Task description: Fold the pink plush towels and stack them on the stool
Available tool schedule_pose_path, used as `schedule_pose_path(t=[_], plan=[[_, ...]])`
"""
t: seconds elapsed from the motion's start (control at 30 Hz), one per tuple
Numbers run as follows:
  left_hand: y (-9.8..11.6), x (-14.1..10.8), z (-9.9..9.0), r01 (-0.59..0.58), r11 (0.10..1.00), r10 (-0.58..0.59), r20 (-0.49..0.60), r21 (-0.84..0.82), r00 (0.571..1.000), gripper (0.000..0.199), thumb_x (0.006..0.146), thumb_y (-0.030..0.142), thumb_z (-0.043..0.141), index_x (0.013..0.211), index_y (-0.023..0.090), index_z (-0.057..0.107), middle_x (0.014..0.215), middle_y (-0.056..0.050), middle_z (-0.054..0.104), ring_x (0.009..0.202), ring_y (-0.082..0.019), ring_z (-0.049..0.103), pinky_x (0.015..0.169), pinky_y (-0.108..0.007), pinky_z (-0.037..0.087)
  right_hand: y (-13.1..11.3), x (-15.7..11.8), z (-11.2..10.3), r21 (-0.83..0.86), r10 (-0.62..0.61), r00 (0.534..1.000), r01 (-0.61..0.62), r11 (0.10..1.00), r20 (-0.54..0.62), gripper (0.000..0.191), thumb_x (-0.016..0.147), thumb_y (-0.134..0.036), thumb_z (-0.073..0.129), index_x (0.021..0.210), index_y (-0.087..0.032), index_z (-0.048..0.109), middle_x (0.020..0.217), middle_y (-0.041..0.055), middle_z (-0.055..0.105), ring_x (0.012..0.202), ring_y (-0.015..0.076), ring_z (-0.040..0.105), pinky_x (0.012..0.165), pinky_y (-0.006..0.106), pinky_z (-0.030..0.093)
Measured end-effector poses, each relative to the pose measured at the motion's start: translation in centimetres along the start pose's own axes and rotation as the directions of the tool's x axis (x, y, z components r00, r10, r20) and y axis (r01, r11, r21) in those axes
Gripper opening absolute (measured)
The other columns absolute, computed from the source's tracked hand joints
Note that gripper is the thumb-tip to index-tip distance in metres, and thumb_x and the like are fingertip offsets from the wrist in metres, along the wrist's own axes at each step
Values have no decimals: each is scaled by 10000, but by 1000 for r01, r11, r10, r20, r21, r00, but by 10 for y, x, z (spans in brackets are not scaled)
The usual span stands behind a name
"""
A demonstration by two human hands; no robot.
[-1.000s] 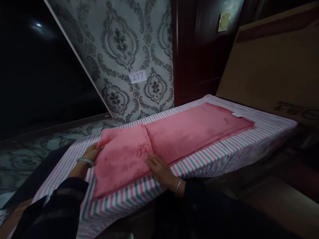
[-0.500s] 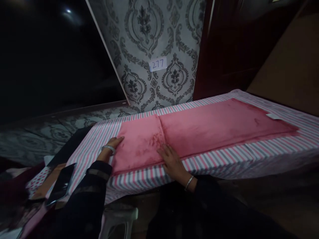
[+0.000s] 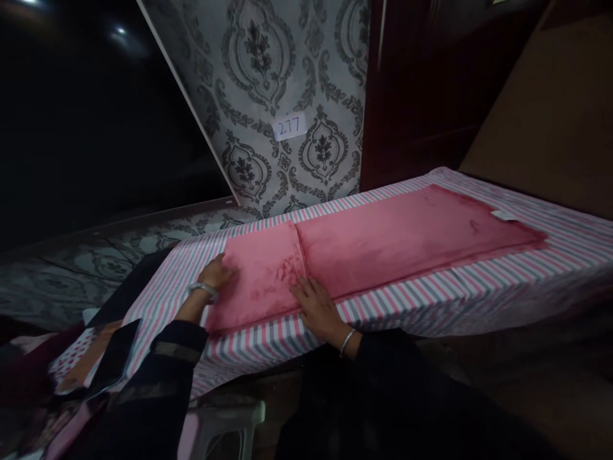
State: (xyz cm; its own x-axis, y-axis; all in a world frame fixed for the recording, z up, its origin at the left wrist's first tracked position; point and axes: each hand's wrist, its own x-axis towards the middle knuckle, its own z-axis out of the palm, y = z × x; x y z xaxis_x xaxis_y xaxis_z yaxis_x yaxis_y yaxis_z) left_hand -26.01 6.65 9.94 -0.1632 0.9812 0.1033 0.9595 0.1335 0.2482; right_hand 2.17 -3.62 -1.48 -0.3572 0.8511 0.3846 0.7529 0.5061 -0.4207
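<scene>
A long pink velvety cloth point(image 3: 383, 246) lies flat on a table covered with a striped tablecloth point(image 3: 412, 284). Its left part is folded over, and the edge of that fold crosses the cloth near the middle of the view. My left hand point(image 3: 215, 276) is at the cloth's left end, fingers apart, with the thumb side over the pink fabric. My right hand point(image 3: 318, 311) lies flat with fingers stretched out, the fingertips on the fabric beside the fold's edge. A small white tag point(image 3: 504, 216) shows at the cloth's right end.
A dark phone-like slab point(image 3: 115, 354) rests among fabrics at the lower left. Below the table edge stands a pale plastic stool point(image 3: 230, 415). A large black screen point(image 3: 96, 115) is at the upper left. A paper marked 277 point(image 3: 290, 126) hangs on the patterned wall.
My left hand has lifted slightly from the cloth's left edge, its fingers more spread. My right hand stays by the fold. The whole view has shifted a little.
</scene>
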Motion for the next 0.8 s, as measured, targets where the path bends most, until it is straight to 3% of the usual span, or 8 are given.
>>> schedule_pose_path(t=[0.07, 0.17, 0.23, 0.33, 0.47, 0.6, 0.7, 0.8], plan=[[33, 3, 6, -171, 985, 171, 53, 6, 984, 723, 857, 358, 639, 1483, 73, 417, 1484, -194, 504, 1354, -296, 509, 1111, -365, 412, -1, 1, -3, -10, 3, 1000, -3, 1000, 29, 645, 821, -80, 553, 1455, -179, 493, 1549, 154, 420, 1423, 332, 355, 1150, 522, 333], [89, 7, 24, -386, 922, 386, 137, -28, 912, 750, 873, 399, 599, 1513, 82, 369, 1566, -172, 401, 1449, -285, 378, 1191, -381, 298, -1, -1, -15, -20, -24, 997, 25, 999, 75, 640, 868, -107, 557, 1490, -211, 451, 1577, 152, 384, 1435, 312, 354, 1146, 515, 340], [124, 11, 37, -432, 902, 428, 164, -13, 889, 776, 877, 424, 586, 1527, 81, 338, 1591, -186, 347, 1488, -300, 297, 1207, -422, 258, 3, -8, -27, -17, -65, 995, 66, 998, 81, 638, 895, -171, 589, 1509, -222, 421, 1582, 153, 378, 1444, 299, 349, 1155, 519, 333], [164, 20, 56, -365, 930, 357, 135, 42, 924, 747, 926, 443, 496, 1545, 76, 294, 1613, -221, 267, 1513, -332, 217, 1194, -535, 235, 24, -23, -52, -20, -101, 993, 103, 995, 55, 626, 918, -247, 605, 1513, -215, 411, 1553, 141, 430, 1439, 274, 362, 1175, 516, 315], [190, 27, 87, -288, 952, 275, 129, 101, 953, 656, 984, 438, 335, 1545, 98, 317, 1623, -212, 246, 1515, -328, 208, 1175, -604, 218, 85, -50, -92, -95, -32, 999, 31, 995, -5, 555, 920, -228, 574, 1462, -152, 481, 1524, 166, 464, 1425, 274, 391, 1184, 499, 319], [195, 24, 114, -313, 915, 296, 102, 254, 950, 629, 997, 431, 283, 1531, 109, 365, 1630, -198, 240, 1515, -336, 204, 1160, -635, 205, 173, -76, -138, -175, 100, 979, -131, 976, -180, 522, 916, -218, 538, 1432, -137, 509, 1496, 196, 487, 1415, 278, 413, 1152, 512, 363], [196, 23, 119, -313, 900, 295, 105, 303, 950, 630, 1005, 433, 247, 1536, 113, 359, 1640, -187, 219, 1515, -336, 200, 1148, -630, 232, 241, -87, -175, -146, 242, 901, -311, 939, -359, 524, 892, -224, 519, 1404, -115, 529, 1481, 204, 501, 1404, 285, 427, 1149, 515, 362], [196, 25, 117, -312, 900, 290, 118, 303, 950, 630, 1006, 442, 245, 1542, 129, 353, 1647, -180, 201, 1516, -333, 202, 1145, -619, 247, 300, -91, -212, 3, 487, 680, -581, 814, -548, 549, 797, -196, 537, 1336, -96, 578, 1442, 193, 541, 1368, 286, 467, 1151, 467, 361]])
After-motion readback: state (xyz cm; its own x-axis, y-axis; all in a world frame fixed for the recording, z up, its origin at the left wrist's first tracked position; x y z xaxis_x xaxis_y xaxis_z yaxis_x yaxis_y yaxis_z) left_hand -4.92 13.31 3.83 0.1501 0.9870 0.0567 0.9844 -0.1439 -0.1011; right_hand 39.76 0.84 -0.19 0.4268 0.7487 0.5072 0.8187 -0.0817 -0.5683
